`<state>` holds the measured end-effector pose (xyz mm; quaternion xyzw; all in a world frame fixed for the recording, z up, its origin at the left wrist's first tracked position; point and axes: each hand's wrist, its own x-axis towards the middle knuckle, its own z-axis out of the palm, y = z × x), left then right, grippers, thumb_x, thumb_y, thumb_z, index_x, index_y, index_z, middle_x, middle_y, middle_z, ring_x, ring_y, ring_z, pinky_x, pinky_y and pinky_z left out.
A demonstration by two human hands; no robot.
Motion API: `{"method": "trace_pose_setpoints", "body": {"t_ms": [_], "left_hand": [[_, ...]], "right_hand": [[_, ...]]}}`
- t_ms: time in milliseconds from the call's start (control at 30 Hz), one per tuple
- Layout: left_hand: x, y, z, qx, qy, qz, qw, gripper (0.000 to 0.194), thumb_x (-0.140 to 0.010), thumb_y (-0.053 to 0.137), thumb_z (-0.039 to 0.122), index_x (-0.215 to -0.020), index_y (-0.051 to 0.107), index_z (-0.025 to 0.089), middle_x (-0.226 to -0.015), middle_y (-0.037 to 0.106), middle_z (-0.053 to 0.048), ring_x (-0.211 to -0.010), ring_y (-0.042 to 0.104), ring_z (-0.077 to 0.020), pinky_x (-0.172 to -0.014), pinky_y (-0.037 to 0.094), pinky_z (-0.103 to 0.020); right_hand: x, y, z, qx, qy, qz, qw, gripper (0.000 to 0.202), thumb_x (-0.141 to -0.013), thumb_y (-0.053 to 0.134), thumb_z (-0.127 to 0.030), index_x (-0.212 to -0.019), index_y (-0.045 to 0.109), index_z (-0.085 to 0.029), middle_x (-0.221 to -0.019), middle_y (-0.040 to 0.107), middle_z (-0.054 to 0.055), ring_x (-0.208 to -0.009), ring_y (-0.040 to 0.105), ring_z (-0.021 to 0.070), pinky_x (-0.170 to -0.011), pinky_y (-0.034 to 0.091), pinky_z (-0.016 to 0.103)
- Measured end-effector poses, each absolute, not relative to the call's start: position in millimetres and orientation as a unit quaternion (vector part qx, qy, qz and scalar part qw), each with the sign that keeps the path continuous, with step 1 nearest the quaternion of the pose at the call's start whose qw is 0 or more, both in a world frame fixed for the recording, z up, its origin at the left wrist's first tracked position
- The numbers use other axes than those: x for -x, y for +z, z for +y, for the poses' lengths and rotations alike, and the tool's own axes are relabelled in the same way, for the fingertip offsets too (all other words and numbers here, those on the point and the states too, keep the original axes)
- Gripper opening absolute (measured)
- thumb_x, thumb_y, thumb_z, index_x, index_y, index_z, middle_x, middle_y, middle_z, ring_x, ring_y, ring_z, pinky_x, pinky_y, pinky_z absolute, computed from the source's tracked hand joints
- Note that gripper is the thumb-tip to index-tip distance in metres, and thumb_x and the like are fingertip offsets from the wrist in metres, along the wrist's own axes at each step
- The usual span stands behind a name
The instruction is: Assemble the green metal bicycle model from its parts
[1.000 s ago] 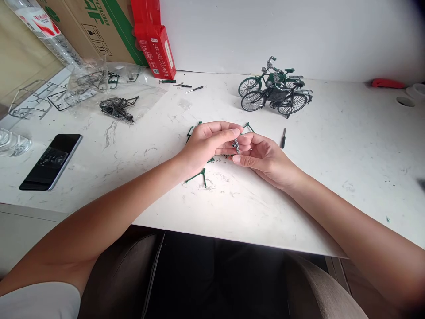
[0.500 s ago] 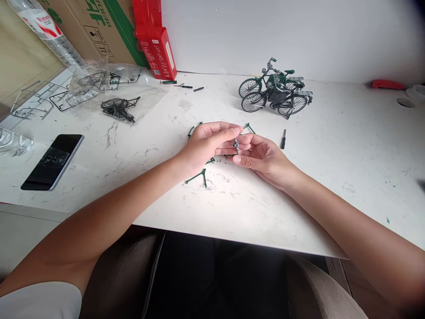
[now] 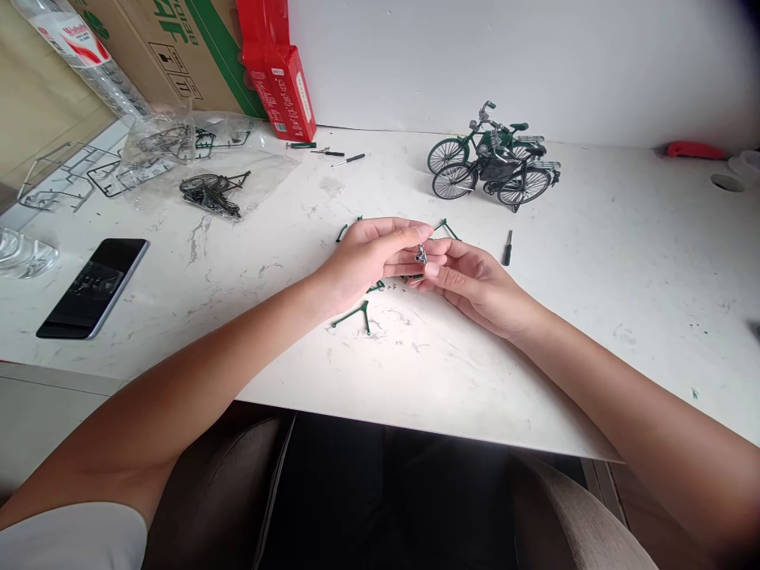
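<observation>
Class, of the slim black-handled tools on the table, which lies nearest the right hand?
The lone tool beyond the right hand, in front of the model bicycles; the others lie near the red box.

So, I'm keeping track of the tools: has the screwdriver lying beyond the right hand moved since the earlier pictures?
No. The screwdriver lies where it did, judged against the black model bicycle, on the near side of its rear wheel.

White marbled tabletop (image 3: pixel 267 340) w/ plain pale wall (image 3: pixel 504 63) behind, dark seat or clothing below front edge.
</observation>
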<state>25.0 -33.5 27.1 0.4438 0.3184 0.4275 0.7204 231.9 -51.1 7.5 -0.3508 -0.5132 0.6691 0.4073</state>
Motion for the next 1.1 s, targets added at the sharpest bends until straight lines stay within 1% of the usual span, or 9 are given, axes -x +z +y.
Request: {"method": "trace_pose_setpoints", "body": {"t_ms": [100,200,300,400,500,633,767,967,1100], "left_hand": [[-23,28,-32,-0.438,0.417,0.321,0.729,0.030,-0.089,0.089,0.039,-0.106,0.079,0.016,-0.106,0.085,-0.012,-0.106,0.082,-0.0267,-0.103,0.064,-0.043],[-20,29,-29,-0.432,0.406,0.309,0.744,0.028,-0.091,0.087,0.033,-0.111,0.080,0.015,-0.110,0.085,-0.014,-0.110,0.082,-0.0280,-0.107,0.062,-0.045],[-17,32,-28,-0.425,0.400,0.301,0.755,0.028,-0.090,0.085,0.022,-0.116,0.079,0.014,-0.114,0.085,-0.015,-0.114,0.081,-0.0276,-0.113,0.060,-0.046],[-16,34,-28,-0.415,0.405,0.305,0.756,0.028,-0.089,0.083,0.014,-0.117,0.078,0.013,-0.115,0.085,-0.015,-0.117,0.081,-0.0268,-0.118,0.057,-0.048],[-16,36,-28,-0.413,0.412,0.310,0.751,0.029,-0.089,0.082,0.011,-0.118,0.077,0.013,-0.117,0.085,-0.015,-0.120,0.080,-0.0272,-0.121,0.054,-0.048],[-16,36,-29,-0.413,0.412,0.313,0.749,0.030,-0.088,0.083,0.012,-0.118,0.077,0.014,-0.120,0.084,-0.015,-0.122,0.080,-0.0277,-0.124,0.053,-0.050],[-16,34,-28,-0.406,0.417,0.307,0.753,0.029,-0.090,0.084,0.013,-0.118,0.077,0.015,-0.123,0.084,-0.014,-0.123,0.080,-0.0277,-0.124,0.054,-0.049],[-18,34,-27,-0.379,0.442,0.303,0.754,0.021,-0.093,0.079,0.009,-0.113,0.076,0.015,-0.124,0.083,-0.013,-0.127,0.078,-0.0264,-0.123,0.055,-0.043],[-17,36,-25,-0.374,0.457,0.309,0.745,0.018,-0.093,0.079,0.010,-0.110,0.076,0.015,-0.122,0.082,-0.013,-0.130,0.076,-0.0272,-0.121,0.056,-0.043]], "right_hand": [[-231,9,-50,0.360,0.680,-0.498,0.399,0.043,-0.092,0.083,-0.067,-0.108,0.079,-0.027,-0.103,0.077,0.006,-0.099,0.073,0.0230,-0.093,0.065,0.041],[-231,12,-49,0.364,0.684,-0.489,0.400,0.056,-0.091,0.073,-0.081,-0.107,0.080,-0.027,-0.101,0.079,0.007,-0.097,0.076,0.0257,-0.089,0.066,0.042],[-232,16,-47,0.377,0.673,-0.489,0.407,0.064,-0.089,0.068,-0.087,-0.102,0.079,-0.026,-0.099,0.079,0.008,-0.094,0.077,0.0262,-0.083,0.066,0.041],[-237,20,-43,0.399,0.646,-0.494,0.424,0.069,-0.089,0.063,-0.091,-0.101,0.078,-0.024,-0.091,0.077,0.009,-0.084,0.076,0.0252,-0.070,0.063,0.038],[-245,23,-38,0.426,0.614,-0.490,0.449,0.070,-0.091,0.061,-0.091,-0.103,0.076,-0.024,-0.082,0.075,0.007,-0.075,0.075,0.0235,-0.061,0.057,0.037],[-252,22,-31,0.443,0.590,-0.481,0.474,0.065,-0.093,0.062,-0.088,-0.101,0.072,-0.024,-0.076,0.072,0.006,-0.073,0.075,0.0235,-0.060,0.056,0.036],[-253,19,-29,0.453,0.579,-0.473,0.485,0.064,-0.093,0.062,-0.087,-0.100,0.071,-0.025,-0.074,0.071,0.005,-0.070,0.073,0.0224,-0.058,0.055,0.035],[-253,18,-28,0.459,0.567,-0.469,0.498,0.057,-0.096,0.065,-0.082,-0.098,0.070,-0.025,-0.074,0.070,0.004,-0.067,0.072,0.0211,-0.058,0.054,0.035],[-253,18,-28,0.463,0.562,-0.472,0.498,0.052,-0.097,0.068,-0.076,-0.099,0.069,-0.024,-0.074,0.070,0.004,-0.067,0.072,0.0209,-0.059,0.054,0.035]]}}
